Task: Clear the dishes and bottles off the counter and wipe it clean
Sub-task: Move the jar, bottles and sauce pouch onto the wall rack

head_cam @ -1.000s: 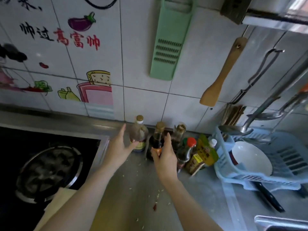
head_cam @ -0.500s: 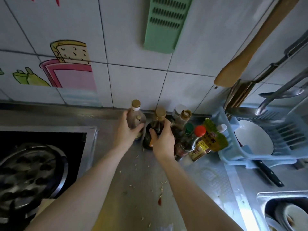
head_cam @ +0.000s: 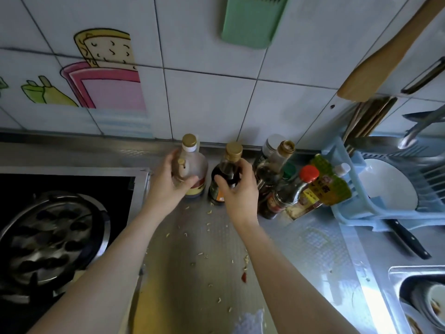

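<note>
The left hand grips the pale bottle, fingers wrapped round its shoulder. The right hand grips the dark bottle likewise. Both bottles stand upright on the counter.

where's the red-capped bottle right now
The red-capped bottle stands right of centre in the head view, among the bottles by the wall, between the dark bottle in the right hand and the blue rack.

A home kitchen — gas burner, tiled wall, hanging wooden spatula, blue dish rack.
</note>
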